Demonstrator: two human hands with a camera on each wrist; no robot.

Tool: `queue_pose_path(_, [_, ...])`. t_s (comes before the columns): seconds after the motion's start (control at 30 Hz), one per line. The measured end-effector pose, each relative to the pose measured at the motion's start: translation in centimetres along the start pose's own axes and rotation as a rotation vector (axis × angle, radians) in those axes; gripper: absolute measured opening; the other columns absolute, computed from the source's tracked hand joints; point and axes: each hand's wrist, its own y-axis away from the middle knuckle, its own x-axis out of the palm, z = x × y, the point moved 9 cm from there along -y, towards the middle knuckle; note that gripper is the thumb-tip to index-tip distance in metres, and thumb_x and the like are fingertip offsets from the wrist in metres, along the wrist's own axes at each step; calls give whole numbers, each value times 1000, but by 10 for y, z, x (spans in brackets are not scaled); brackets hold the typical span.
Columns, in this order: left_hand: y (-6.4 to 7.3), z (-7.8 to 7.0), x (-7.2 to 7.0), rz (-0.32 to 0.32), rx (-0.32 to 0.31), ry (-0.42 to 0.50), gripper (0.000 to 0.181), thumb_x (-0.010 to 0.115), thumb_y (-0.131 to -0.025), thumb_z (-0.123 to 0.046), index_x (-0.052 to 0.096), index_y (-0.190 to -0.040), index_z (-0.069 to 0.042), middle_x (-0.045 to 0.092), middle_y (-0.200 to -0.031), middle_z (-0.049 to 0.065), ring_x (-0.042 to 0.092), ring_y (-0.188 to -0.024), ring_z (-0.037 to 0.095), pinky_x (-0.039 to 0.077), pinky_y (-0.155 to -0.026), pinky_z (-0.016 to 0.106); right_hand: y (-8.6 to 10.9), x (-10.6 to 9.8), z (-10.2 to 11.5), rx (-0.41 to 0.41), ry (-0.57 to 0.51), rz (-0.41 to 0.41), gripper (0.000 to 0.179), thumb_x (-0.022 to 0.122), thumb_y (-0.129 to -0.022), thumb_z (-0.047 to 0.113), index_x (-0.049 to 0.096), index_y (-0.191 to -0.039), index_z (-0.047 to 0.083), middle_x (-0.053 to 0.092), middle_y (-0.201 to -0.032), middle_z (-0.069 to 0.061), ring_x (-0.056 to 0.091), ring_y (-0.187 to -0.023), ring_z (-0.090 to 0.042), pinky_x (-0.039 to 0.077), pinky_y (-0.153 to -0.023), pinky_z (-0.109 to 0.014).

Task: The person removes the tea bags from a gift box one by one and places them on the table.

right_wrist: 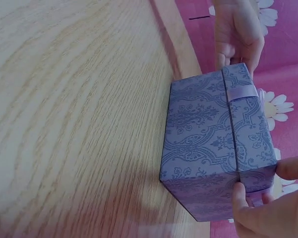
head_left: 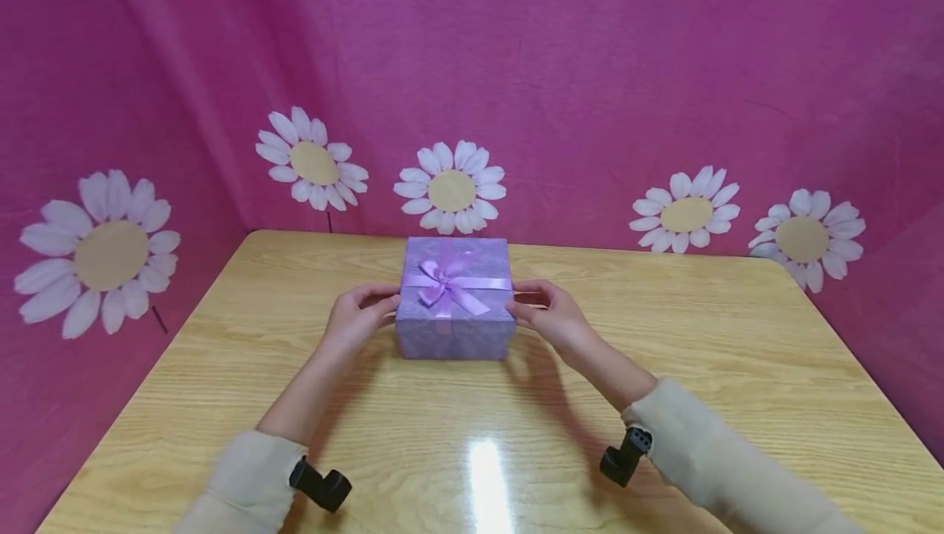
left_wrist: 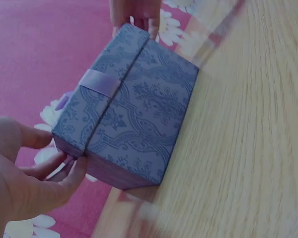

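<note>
A purple patterned gift box (head_left: 455, 340) with a satin bow (head_left: 445, 280) on top stands on the table. Its lid (left_wrist: 72, 121) sits down on the base, a thin seam showing between them. On the box's left side, my left hand (head_left: 356, 317) grips the lid, thumb at a front corner and fingertips along the lid's lower edge. From the opposite side my right hand (head_left: 551, 317) holds the lid in the same way, with a fingertip right at the seam in the right wrist view. The box's contents are hidden.
The wooden table (head_left: 243, 337) ends at a pink curtain (head_left: 560, 92) printed with white daisies behind and at both sides. A small black camera (head_left: 320, 485) is worn on the left wrist, another black camera (head_left: 625, 456) on the right. Light glares off the tabletop in front.
</note>
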Motion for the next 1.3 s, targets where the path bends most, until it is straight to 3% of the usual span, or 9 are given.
queue_pose_path(0.13, [-11,20,2,35,-25,116,34,66,-90,-16,62,-117,5,68,-101,7,65,-87,8,61,-85,31,4,-4,-4,43,-75,35,45,58,-93,4,45,-135,-6,55,-127,-20,60,-91,-3,57,-89,-20])
queue_pose_path(0.3, [-3,19,11,65,-107,126,41,63,-91,-18,56,-123,7,67,-102,5,65,-88,8,60,-86,29,12,-8,-9,63,-190,93,49,57,-92,0,38,-137,-10,58,-107,-6,60,-83,0,55,-76,-12])
queue_pose_path(0.37, [5,11,17,82,-148,122,43,59,-94,-15,50,-127,11,65,-103,6,63,-89,8,59,-88,27,15,-10,-12,74,-235,112,53,57,-91,-1,34,-138,-10,58,-103,-3,61,-82,-1,55,-77,-14])
queue_pose_path(0.57, [9,15,27,148,-244,165,43,52,-97,-10,43,-132,13,65,-93,1,63,-87,9,59,-82,21,25,-17,-20,92,-298,192,67,56,-92,3,17,-145,-10,60,-105,-1,63,-87,0,55,-84,-17])
queue_pose_path(0.83, [7,22,40,237,-272,167,44,49,-98,-10,42,-133,16,63,-100,5,62,-88,9,58,-91,25,36,-23,-34,208,-432,270,75,56,-92,-1,9,-150,-4,62,-104,1,64,-88,-4,56,-82,-18])
queue_pose_path(1.0, [8,25,45,258,-315,174,44,50,-98,-11,43,-133,14,61,-107,9,62,-92,11,55,-98,29,39,-22,-39,247,-469,336,69,52,-93,-3,12,-149,-8,67,-88,5,65,-81,-3,56,-78,-17])
queue_pose_path(1.1, [10,27,48,278,-334,192,44,50,-98,-11,43,-134,14,62,-107,8,62,-92,11,55,-99,30,41,-20,-41,250,-481,393,64,49,-94,-3,15,-147,-10,69,-87,5,66,-83,-3,56,-79,-17])
queue_pose_path(1.2, [11,28,50,290,-349,200,44,51,-97,-12,45,-133,13,63,-106,8,62,-92,11,55,-99,31,43,-21,-41,259,-520,433,38,50,-96,1,42,-133,-4,70,-87,5,66,-84,-4,56,-80,-18])
queue_pose_path(1.3, [12,28,52,306,-360,202,43,53,-97,-12,47,-132,12,63,-102,6,63,-92,11,56,-97,29,44,-24,-41,280,-560,438,12,53,-98,11,63,-104,10,72,-88,5,66,-86,-5,56,-80,-20])
